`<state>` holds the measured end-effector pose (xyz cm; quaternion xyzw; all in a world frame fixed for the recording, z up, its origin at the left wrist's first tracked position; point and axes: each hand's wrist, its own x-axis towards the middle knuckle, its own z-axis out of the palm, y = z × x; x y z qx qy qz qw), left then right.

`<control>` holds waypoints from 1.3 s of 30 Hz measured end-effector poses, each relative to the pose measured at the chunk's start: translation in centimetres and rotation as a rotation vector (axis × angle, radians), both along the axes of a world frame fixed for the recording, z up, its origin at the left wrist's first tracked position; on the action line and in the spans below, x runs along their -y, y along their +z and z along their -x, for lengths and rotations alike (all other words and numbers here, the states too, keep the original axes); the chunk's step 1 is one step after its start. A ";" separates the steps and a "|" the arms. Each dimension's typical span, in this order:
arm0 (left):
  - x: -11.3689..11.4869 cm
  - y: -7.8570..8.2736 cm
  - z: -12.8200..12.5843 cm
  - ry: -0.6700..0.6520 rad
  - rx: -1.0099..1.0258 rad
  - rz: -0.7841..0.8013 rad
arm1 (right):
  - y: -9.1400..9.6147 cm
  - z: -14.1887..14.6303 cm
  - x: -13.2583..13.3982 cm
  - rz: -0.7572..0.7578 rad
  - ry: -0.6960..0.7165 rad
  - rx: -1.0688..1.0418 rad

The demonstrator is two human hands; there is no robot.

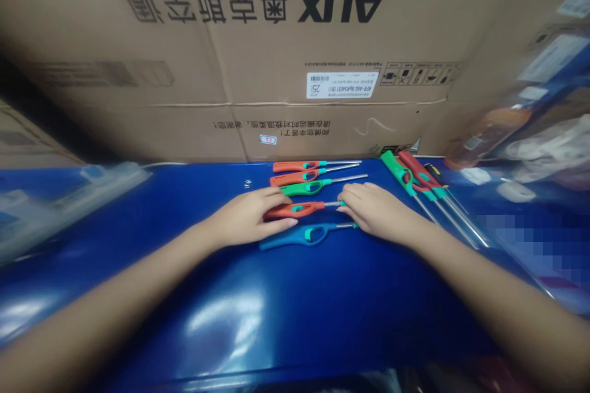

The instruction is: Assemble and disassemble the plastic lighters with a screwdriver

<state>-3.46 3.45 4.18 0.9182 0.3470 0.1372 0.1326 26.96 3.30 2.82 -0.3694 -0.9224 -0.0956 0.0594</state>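
Note:
A row of long-nosed lighters lies side by side on the blue table (230, 319): two orange ones (295, 166) at the back, then a green one (304, 187), a red-orange one (295, 209) and a blue one (299, 235) at the front. My left hand (246, 218) rests on the handle end of the red-orange lighter, fingers curled around it. My right hand (375, 212) lies over the metal tips of the red-orange and blue lighters, fingers bent and pressed on them.
A loose bunch of green and red lighters (415, 181) lies at the right. A big cardboard box (258, 49) printed AUX stands along the table's far edge. Clear plastic packaging (69, 196) sits at the left, bagged goods (530, 116) at the right.

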 end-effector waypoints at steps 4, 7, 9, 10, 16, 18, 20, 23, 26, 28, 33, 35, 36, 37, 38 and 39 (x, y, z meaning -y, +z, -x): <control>-1.9 -1.3 0.4 0.111 0.073 -0.138 | -0.3 -1.5 -1.1 0.210 0.012 -0.107; -3.3 -2.4 0.8 0.162 0.089 -0.120 | 0.0 -2.1 -1.1 0.288 0.061 -0.179; -3.8 -2.9 0.8 0.166 0.101 -0.075 | 0.3 -2.2 -0.8 0.300 0.075 -0.196; -3.9 -3.0 0.8 0.164 0.110 -0.055 | 0.4 -2.1 -0.7 0.293 0.067 -0.194; -2.7 -2.8 0.0 0.105 0.094 -0.021 | -0.4 -1.1 -0.8 0.078 -0.101 -0.244; -2.1 -2.4 -0.2 0.084 0.068 -0.013 | -0.8 -1.0 -0.9 0.060 -0.139 -0.276; -1.6 -1.8 -0.4 0.071 0.064 0.003 | -1.0 -1.1 -1.1 0.091 -0.157 -0.274; -1.1 -0.8 -0.6 0.062 0.078 -0.008 | -0.9 -1.1 -1.1 0.161 -0.168 -0.202; -0.2 0.3 -1.0 0.023 0.016 -0.073 | -0.4 -0.5 -0.5 0.150 -0.160 -0.110; 0.9 1.0 -1.6 0.020 -0.077 -0.132 | -0.1 0.2 0.3 0.092 -0.143 -0.067; 3.6 2.0 -3.1 0.046 -0.222 -0.181 | 0.5 1.8 2.5 -0.083 0.034 -0.018; 4.0 2.3 -3.2 0.007 -0.213 -0.036 | 0.7 2.1 3.0 -0.128 0.116 -0.011; 3.9 2.5 -3.1 -0.024 -0.190 0.052 | 0.8 2.1 3.2 -0.135 0.143 -0.019; 3.8 2.8 -3.0 -0.059 -0.159 0.134 | 0.9 2.1 3.3 -0.137 0.164 -0.031; 3.7 3.2 -2.7 -0.087 -0.129 0.204 | 1.1 2.0 3.4 -0.139 0.180 -0.044; 3.5 3.7 -2.2 -0.105 -0.101 0.259 | 1.3 1.8 3.4 -0.143 0.192 -0.055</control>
